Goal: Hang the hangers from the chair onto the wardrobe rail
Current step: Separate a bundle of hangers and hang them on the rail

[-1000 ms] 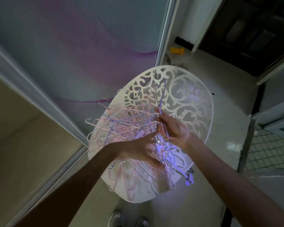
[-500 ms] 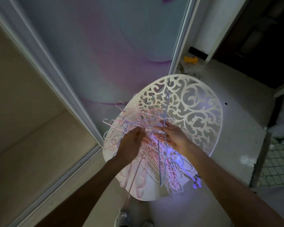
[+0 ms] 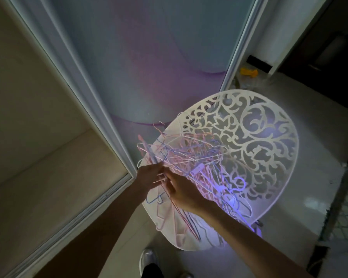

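Over the white chair, a few thin hangers are pinched by the right hand and gripped by the left hand; the tangled hanger pile is left on the seat beside the wardrobe door.

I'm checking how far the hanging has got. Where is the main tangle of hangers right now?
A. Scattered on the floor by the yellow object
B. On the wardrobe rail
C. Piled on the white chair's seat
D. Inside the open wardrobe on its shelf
C: the tangle of pink and blue hangers lies on the seat of the white chair, with the left hand and right hand gripping a few at its near edge.
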### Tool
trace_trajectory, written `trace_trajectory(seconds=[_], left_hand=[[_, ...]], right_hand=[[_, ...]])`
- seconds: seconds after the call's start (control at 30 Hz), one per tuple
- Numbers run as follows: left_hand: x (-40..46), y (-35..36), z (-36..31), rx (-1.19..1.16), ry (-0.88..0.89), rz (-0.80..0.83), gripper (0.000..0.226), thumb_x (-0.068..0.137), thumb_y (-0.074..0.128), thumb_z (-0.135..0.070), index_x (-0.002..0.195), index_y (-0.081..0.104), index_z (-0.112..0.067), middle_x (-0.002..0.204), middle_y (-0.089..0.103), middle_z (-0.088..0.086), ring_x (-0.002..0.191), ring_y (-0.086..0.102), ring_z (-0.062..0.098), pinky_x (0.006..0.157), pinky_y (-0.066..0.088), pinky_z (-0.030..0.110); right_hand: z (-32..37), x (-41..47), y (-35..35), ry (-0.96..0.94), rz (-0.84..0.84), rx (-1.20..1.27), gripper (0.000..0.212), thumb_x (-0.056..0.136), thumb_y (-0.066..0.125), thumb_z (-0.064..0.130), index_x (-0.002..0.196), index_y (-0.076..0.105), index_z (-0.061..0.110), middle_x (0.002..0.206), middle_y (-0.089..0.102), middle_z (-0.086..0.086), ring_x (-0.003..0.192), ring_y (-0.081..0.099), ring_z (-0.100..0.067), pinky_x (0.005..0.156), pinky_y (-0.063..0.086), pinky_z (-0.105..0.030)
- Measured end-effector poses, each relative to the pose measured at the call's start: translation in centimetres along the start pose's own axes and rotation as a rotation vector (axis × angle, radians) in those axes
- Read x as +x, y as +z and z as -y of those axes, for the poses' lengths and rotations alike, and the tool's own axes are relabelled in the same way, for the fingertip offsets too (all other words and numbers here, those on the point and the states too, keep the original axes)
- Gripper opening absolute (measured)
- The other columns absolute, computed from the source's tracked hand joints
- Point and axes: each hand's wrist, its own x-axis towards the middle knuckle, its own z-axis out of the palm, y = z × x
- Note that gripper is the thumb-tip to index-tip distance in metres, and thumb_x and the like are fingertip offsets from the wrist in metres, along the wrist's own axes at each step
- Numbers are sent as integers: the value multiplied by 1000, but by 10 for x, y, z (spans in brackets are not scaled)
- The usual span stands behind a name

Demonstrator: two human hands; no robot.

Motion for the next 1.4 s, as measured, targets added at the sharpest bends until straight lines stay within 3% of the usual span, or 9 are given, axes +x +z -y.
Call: trace_trajectory(seconds=[0.1, 0.23, 0.43, 0.6, 0.87, 0.97, 1.13, 1.27, 1.4], left_hand=[[11, -19, 1, -35, 86, -223, 13, 96, 50, -14, 92, 59, -5, 69, 68, 2, 47, 65, 5, 49, 52, 19], [23, -34, -5, 53, 102, -215, 17, 96, 48, -12, 84, 59, -5, 71, 64, 6, 40, 62, 3, 43, 50, 18], [76, -38, -12, 339, 130, -264, 27, 92, 56, -22, 70, 64, -9, 39, 57, -3, 37, 58, 10, 57, 50, 26], [114, -43, -20, 534, 102, -290, 27, 85, 59, -26, 61, 64, -15, 33, 56, -9, 49, 61, 16, 69, 55, 30], [124, -49, -30, 437, 76, -189, 28, 88, 58, -19, 62, 59, -10, 29, 51, -8, 26, 50, 2, 35, 46, 13], [109, -66, -35, 465, 122, -182, 26, 88, 57, -18, 64, 62, -12, 31, 53, -8, 27, 49, 1, 36, 44, 12], [98, -100, -41, 412, 109, -260, 32, 88, 58, -16, 56, 60, -15, 28, 50, -5, 24, 44, 1, 67, 50, 31], [71, -107, -62, 445, 126, -207, 35, 94, 54, -17, 59, 58, -14, 27, 48, -7, 23, 44, 1, 44, 48, 20], [34, -106, -84, 657, 217, -124, 37, 98, 46, -26, 65, 58, -15, 34, 49, -4, 25, 44, 0, 42, 46, 18]], right_hand=[[-5, 2, 10, -31, 8, 97, 38, 99, 40, 23, 136, 43, 25, 120, 62, -1, 103, 61, -18, 83, 49, -29], [-45, 17, -2, 149, -75, -15, 30, 96, 43, 19, 123, 57, 23, 118, 65, 2, 100, 62, -16, 87, 46, -26], [-99, 90, -26, 494, -180, -147, 27, 92, 45, 18, 114, 60, 12, 112, 65, -11, 106, 61, -28, 91, 48, -36], [-93, 159, 0, 868, -261, 1062, 20, 95, 46, 13, 77, 50, 6, 73, 54, -11, 46, 61, -15, 41, 51, -19], [-82, 203, 41, 717, -179, 1441, 27, 96, 45, 19, 69, 43, 18, 77, 47, -15, 65, 45, -24, 63, 38, -18], [-80, 198, 39, 705, -160, 1401, 24, 98, 42, 18, 74, 47, 20, 133, 48, -27, 131, 39, -41, 108, 33, -26], [-77, 183, 31, 712, -234, 1123, 24, 98, 43, 12, 77, 52, 16, 102, 58, -7, 99, 60, -28, 81, 48, -29], [-73, 166, -2, 730, -297, 1217, 26, 95, 42, 1, 75, 52, 15, 70, 66, 0, 59, 62, -12, 57, 52, -19], [-72, 150, -27, 674, -267, 1326, 24, 96, 38, 0, 84, 49, 18, 52, 68, 9, 71, 61, -14, 51, 53, -16]])
